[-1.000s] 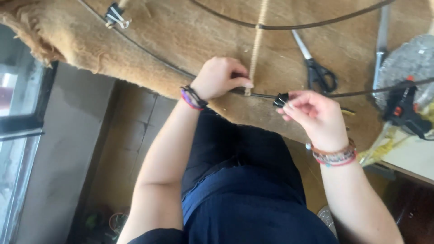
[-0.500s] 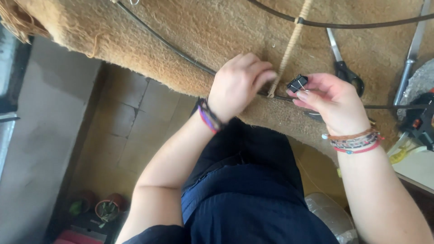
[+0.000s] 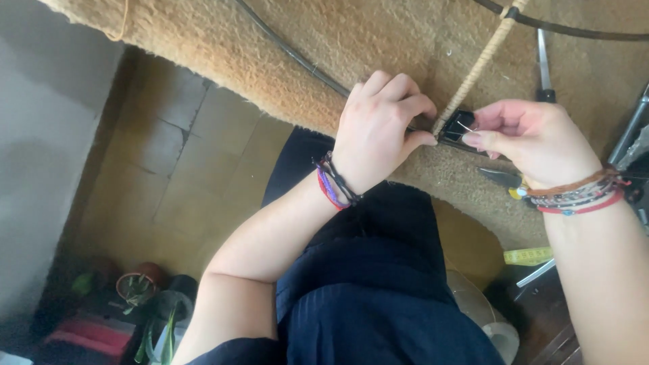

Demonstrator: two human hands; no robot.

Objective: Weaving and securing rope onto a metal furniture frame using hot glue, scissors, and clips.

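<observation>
A dark metal wire hoop (image 3: 291, 54) lies on a burlap-covered table (image 3: 378, 34). A twine-wrapped rod (image 3: 481, 62) runs from the hoop's far side down to its near rim. My left hand (image 3: 378, 128) pinches the near rim where the rod meets it. My right hand (image 3: 534, 138) holds a small black binder clip (image 3: 456, 127) at that joint, fingers on its wire handles. Both wrists wear several bracelets.
Scissors (image 3: 543, 67) lie on the burlap beyond my right hand. A yellow tape measure (image 3: 529, 256) sits near the table edge at right. Below are a tiled floor (image 3: 169, 169), potted plants (image 3: 138, 287) and my dark clothing (image 3: 378, 290).
The view has shifted left and closer. My hands have come together at the joint, and the black clip now sits against the rod's end on the rim.
</observation>
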